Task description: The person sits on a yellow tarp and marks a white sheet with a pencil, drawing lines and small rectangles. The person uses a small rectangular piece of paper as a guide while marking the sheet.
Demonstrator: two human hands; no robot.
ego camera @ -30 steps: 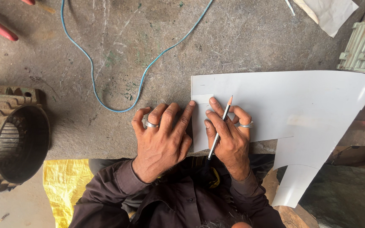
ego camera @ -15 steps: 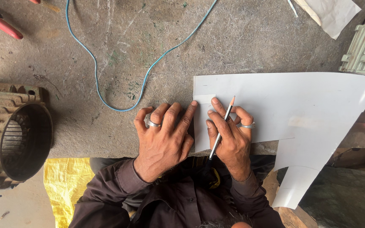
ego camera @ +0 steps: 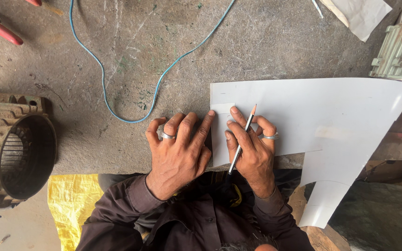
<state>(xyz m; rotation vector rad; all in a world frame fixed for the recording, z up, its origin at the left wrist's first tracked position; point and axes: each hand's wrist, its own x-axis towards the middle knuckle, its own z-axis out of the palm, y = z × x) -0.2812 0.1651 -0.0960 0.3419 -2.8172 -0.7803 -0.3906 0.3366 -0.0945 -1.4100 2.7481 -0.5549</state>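
Observation:
A large white sheet (ego camera: 331, 111) lies on the rough concrete slab, its right part cut in a curve and hanging over the near edge. A small white template piece (ego camera: 222, 135) lies at the sheet's left end. My left hand (ego camera: 178, 152), with a ring, lies flat with fingers spread, its index fingertip on the template's left edge. My right hand (ego camera: 252, 148), also ringed, holds a thin pencil (ego camera: 241, 139) with the tip pointing away from me on the sheet beside the template.
A blue cable (ego camera: 103, 79) loops over the slab. A rusty motor housing (ego camera: 12, 153) stands at the left, a pale green motor casing (ego camera: 401, 51) at the top right. Red tool handles (ego camera: 1, 29) lie top left, white paper (ego camera: 361, 16) top right, yellow plastic (ego camera: 70, 204) below.
The view has drifted slightly; both hands, the pencil and the sheet stay in nearly the same place.

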